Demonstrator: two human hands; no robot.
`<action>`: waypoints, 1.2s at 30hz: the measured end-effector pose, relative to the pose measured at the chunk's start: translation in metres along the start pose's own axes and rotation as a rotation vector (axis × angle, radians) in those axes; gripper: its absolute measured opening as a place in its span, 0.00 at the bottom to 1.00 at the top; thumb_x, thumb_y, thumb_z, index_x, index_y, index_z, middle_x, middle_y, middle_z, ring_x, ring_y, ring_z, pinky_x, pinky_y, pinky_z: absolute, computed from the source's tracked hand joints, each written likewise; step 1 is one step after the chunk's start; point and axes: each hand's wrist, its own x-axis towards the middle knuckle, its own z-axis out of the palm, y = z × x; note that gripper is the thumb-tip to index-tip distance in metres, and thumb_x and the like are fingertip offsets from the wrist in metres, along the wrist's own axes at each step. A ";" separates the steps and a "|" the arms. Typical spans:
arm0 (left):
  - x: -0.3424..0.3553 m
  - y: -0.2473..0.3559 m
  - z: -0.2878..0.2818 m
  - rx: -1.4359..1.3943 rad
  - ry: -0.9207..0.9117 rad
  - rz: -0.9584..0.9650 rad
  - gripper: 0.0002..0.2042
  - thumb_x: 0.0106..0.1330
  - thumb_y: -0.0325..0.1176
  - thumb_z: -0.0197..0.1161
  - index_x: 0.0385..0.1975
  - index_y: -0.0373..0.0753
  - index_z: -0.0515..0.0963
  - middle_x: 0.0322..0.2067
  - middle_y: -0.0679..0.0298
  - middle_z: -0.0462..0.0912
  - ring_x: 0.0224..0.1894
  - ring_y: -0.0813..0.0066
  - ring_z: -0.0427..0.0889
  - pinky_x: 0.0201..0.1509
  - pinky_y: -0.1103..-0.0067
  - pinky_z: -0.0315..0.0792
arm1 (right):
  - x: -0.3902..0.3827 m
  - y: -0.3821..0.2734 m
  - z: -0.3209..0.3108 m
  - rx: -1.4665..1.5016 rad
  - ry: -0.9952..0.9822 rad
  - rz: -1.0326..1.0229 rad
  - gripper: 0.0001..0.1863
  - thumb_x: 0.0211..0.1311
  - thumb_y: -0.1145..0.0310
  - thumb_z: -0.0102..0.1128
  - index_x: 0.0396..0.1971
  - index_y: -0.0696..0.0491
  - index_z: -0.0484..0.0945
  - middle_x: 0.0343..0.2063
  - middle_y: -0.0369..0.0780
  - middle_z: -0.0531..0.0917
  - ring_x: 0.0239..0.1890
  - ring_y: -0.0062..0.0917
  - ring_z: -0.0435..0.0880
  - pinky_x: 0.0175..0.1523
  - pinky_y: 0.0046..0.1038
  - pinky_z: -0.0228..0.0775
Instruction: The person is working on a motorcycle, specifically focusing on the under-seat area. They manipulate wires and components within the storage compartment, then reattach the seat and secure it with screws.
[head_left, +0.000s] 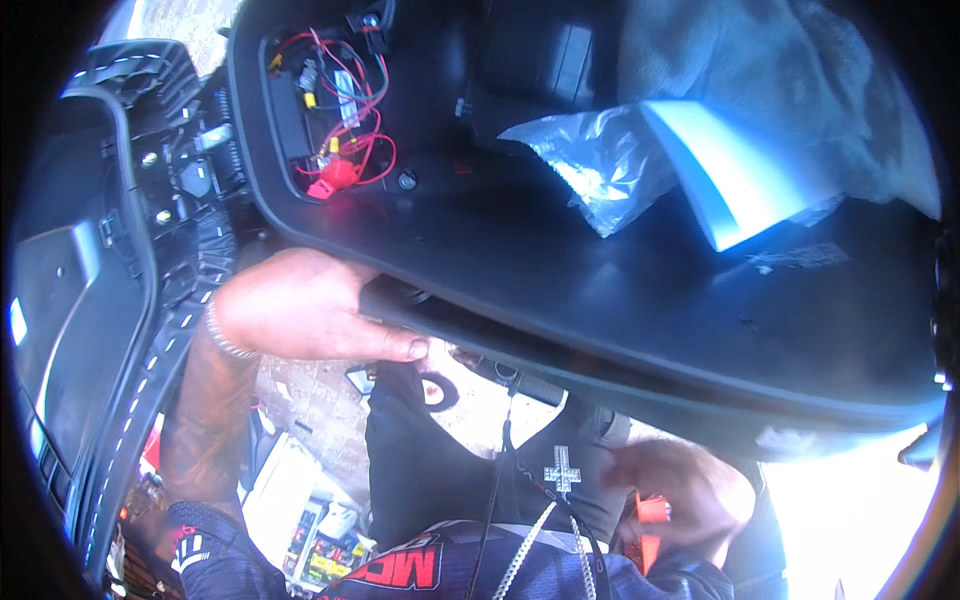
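Note:
My left hand [300, 308] is at the near left rim of a large black plastic storage box [560, 290]. Its thumb lies along the underside of the rim, and the other fingers are hidden behind the edge, so it appears to grip it. Low on the right, close to my body, my right hand [690, 490] is smeared by motion. It is closed around an orange tool [652, 510], of which only orange parts show; its working end is hidden.
Red and black wires with a red connector [338, 178] lie in a recess of the box. A clear plastic bag [610, 170], a white sheet [745, 190] and grey cloth [770, 70] rest inside. Black vehicle trim [150, 250] borders the left. Below sits a box of small packages [325, 540].

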 end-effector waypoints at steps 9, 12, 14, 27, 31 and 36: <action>0.009 -0.015 0.002 0.178 -0.142 -0.186 0.37 0.60 0.65 0.68 0.44 0.27 0.83 0.36 0.43 0.84 0.40 0.52 0.85 0.50 0.67 0.76 | -0.004 -0.171 -0.102 -0.501 0.429 -0.275 0.23 0.58 0.59 0.75 0.47 0.58 0.83 0.39 0.45 0.86 0.35 0.35 0.86 0.44 0.33 0.80; 0.007 -0.018 0.003 0.168 -0.118 -0.148 0.41 0.60 0.72 0.63 0.27 0.27 0.87 0.26 0.44 0.84 0.32 0.53 0.84 0.43 0.65 0.76 | 0.074 -0.177 -0.144 -0.820 0.479 -0.124 0.14 0.65 0.63 0.69 0.45 0.56 0.84 0.38 0.46 0.87 0.38 0.36 0.88 0.46 0.34 0.79; 0.006 -0.017 0.003 0.139 -0.089 -0.135 0.41 0.61 0.72 0.63 0.27 0.27 0.86 0.25 0.45 0.83 0.31 0.54 0.84 0.43 0.65 0.76 | 0.139 -0.166 -0.176 -0.985 0.521 0.044 0.11 0.70 0.65 0.64 0.45 0.55 0.85 0.37 0.47 0.88 0.41 0.39 0.88 0.47 0.37 0.79; 0.006 0.008 -0.007 0.238 -0.184 -0.294 0.38 0.59 0.70 0.66 0.32 0.30 0.88 0.29 0.45 0.86 0.34 0.55 0.86 0.43 0.68 0.77 | 0.293 -0.125 -0.188 -1.443 0.174 -0.057 0.11 0.71 0.66 0.57 0.45 0.50 0.86 0.44 0.47 0.87 0.51 0.40 0.87 0.57 0.39 0.79; 0.006 0.008 -0.008 0.239 -0.187 -0.265 0.39 0.60 0.71 0.65 0.30 0.29 0.88 0.27 0.45 0.86 0.32 0.55 0.85 0.42 0.67 0.77 | 0.314 -0.092 -0.135 -1.239 0.055 -0.105 0.14 0.70 0.65 0.54 0.47 0.50 0.86 0.49 0.48 0.86 0.53 0.41 0.85 0.59 0.42 0.77; 0.006 0.007 -0.008 0.213 -0.209 -0.238 0.39 0.62 0.70 0.62 0.31 0.27 0.88 0.29 0.44 0.86 0.36 0.53 0.86 0.45 0.64 0.77 | 0.325 -0.055 -0.115 -1.186 -0.020 -0.198 0.16 0.70 0.64 0.54 0.52 0.51 0.84 0.54 0.48 0.83 0.57 0.42 0.83 0.61 0.43 0.76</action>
